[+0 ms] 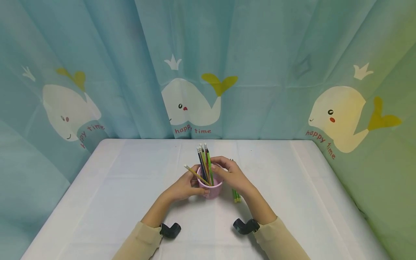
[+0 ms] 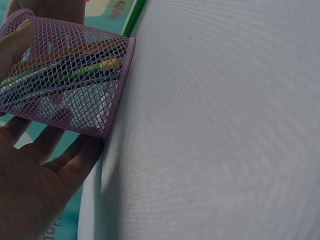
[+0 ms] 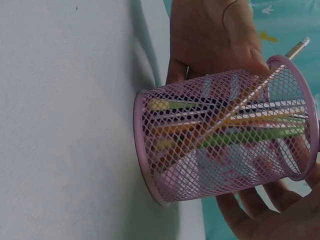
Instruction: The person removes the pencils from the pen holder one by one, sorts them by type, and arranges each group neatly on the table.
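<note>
A pink mesh pencil cup is between both hands near the middle of the table. Several pencils stand in it, and one gold-coloured pencil leans over the rim to the left. My left hand grips the cup from the left, thumb across its front. From the right, my right hand holds the cup, its fingers curving behind the rim. In the right wrist view, the left thumb presses the mesh, and the right fingers lie along the opposite side.
A few green pencils lie on the white table, partly hidden by the right hand and forearm. Blue-green curtains with whale prints hang behind and at both sides. Each wrist wears a black device.
</note>
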`<state>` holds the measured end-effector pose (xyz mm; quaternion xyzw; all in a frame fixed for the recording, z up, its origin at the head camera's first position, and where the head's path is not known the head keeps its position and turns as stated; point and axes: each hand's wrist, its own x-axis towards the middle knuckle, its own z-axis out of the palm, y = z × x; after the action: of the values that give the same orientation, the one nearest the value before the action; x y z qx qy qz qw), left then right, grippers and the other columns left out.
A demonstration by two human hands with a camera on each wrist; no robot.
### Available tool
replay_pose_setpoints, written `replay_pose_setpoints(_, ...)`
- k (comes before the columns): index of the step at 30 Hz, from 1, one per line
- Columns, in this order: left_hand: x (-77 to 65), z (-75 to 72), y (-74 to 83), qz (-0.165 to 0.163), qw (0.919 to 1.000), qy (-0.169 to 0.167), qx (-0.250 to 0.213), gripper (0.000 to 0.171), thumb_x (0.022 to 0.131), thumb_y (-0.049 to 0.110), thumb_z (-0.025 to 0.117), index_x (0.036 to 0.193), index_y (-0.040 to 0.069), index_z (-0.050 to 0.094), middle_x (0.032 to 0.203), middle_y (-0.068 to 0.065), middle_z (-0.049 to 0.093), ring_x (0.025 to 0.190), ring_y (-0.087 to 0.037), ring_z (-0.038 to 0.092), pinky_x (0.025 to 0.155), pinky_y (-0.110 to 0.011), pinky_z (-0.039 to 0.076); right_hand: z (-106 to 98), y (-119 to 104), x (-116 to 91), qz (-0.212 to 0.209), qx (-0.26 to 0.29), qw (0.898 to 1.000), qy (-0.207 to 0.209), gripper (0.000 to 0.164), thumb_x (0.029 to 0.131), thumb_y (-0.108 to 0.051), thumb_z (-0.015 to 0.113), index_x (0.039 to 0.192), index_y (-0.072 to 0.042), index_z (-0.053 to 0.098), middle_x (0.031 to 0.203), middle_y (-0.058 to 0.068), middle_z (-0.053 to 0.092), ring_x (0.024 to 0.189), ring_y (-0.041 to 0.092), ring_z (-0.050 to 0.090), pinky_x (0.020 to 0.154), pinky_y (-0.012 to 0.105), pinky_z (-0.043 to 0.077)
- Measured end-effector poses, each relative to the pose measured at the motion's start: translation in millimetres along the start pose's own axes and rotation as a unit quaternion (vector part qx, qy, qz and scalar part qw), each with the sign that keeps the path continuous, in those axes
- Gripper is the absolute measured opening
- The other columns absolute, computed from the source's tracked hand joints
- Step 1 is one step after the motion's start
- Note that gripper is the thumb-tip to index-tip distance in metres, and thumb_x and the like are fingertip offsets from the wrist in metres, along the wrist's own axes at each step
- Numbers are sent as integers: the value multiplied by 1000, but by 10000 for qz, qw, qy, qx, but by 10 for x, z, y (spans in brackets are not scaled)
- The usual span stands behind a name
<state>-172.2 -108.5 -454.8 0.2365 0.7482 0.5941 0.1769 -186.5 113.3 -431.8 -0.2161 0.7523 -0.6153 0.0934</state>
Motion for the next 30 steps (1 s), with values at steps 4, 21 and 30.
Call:
replay_pose_setpoints(4, 0, 6, 3, -65, 10000, 42, 27, 80, 82, 10, 81, 146, 6, 33, 132, -22, 59, 122, -36, 60, 103, -43, 51, -11, -24, -9, 131, 21, 9998, 134, 29, 100, -19, 61, 124, -5, 63, 129, 12, 65, 131, 32, 52, 112, 57, 37)
replay_pose_setpoints(21, 0, 0, -20, -123, 9998, 86, 141, 82, 81, 14, 83, 147, 8, 34, 139, -21, 53, 127, -37, 57, 106, -44, 48, -65, -107, -29, 237, -44, 9986, 466, 18, 96, -17, 65, 107, -2, 62, 117, 16, 66, 110, 27, 60, 95, 37, 52)
replay_pose_setpoints(30, -3, -1, -10, -69, 9999, 64, 106, 85, 81, 14, 83, 149, 8, 32, 139, -22, 53, 125, -38, 57, 106, -45, 49, -140, -175, -63, 170, -41, 9983, 547, 19, 97, -19, 64, 108, -4, 61, 125, 16, 64, 111, 24, 60, 94, 34, 52)
